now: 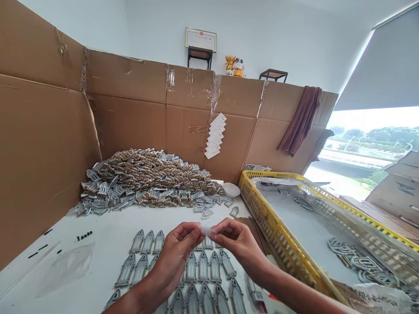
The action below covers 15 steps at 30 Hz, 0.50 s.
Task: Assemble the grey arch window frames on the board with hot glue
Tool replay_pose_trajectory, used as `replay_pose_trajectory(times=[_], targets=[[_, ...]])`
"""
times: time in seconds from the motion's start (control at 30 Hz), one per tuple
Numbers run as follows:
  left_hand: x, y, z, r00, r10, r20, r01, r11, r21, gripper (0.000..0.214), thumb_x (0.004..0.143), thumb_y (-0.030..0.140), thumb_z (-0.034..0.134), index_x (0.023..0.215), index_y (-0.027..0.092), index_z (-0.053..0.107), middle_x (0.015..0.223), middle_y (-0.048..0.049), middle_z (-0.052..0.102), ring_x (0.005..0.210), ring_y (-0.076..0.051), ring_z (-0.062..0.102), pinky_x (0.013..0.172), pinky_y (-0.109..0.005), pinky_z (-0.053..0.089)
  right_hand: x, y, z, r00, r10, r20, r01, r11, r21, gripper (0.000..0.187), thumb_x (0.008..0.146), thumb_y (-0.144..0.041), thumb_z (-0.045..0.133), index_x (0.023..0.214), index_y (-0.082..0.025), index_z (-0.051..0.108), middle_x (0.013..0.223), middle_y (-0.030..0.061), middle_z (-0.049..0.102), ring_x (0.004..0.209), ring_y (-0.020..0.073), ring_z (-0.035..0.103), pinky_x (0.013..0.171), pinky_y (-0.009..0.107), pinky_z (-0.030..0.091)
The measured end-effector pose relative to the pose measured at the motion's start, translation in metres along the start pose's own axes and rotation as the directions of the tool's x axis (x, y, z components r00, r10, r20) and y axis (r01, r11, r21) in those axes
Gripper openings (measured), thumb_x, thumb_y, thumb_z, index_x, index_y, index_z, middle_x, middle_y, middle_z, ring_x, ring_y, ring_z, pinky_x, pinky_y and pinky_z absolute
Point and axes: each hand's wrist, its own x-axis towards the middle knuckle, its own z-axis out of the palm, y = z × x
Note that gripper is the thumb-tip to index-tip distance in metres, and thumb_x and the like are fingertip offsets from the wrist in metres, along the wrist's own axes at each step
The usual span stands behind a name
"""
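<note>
Between the fingertips of both hands is a small, whitish, translucent piece (207, 230), too blurred to name exactly. My left hand (178, 248) pinches its left end, and my right hand (234, 240) pinches the right end. Both are raised over rows of arch-shaped grey metal pieces (203, 267) laid out on the white table (94, 272). Several of these pieces are hidden behind my hands and forearms. Farther back, a large heap of similar metal pieces (144, 174) lies against the cardboard.
A yellow plastic crate (275, 235) holding metal parts (363, 261) stands at right. A white bowl (231, 190) sits beside the heap. Cardboard walls (131, 100) enclose the table's back and left. Small black pieces (85, 236) and a clear plastic bag (67, 268) lie at left.
</note>
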Motion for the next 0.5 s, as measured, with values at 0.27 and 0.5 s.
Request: replay_pose_trajectory(times=[0.27,0.5], targets=[[-0.006,-0.004,0.008,0.994,-0.082,-0.071,0.076,0.993,-0.086,0.056,0.062,0.043,0.108,0.109,0.023,0.086,0.105,-0.0055,0.083,0.103,-0.019,0.076,0.102,-0.029,0.060,-0.011,0.004,0.000,0.981,-0.196,-0.010,0.183,0.932,-0.314,0.021,0.088,-0.046,0.087,0.090,-0.026,0.085,0.098,0.0057,0.086,0.095,0.0261,0.081,0.093,0.040,0.061],[-0.009,-0.010,0.006,0.991,-0.101,-0.090,0.101,0.995,-0.004,0.067,0.062,0.047,0.107,0.122,0.025,0.084,0.121,-0.0091,0.084,0.130,-0.030,0.071,0.122,-0.043,0.049,-0.016,0.006,-0.001,0.960,-0.278,0.032,0.262,0.850,-0.458,0.012,0.093,-0.039,0.081,0.093,-0.027,0.085,0.098,0.0035,0.087,0.087,0.0237,0.081,0.082,0.035,0.063]])
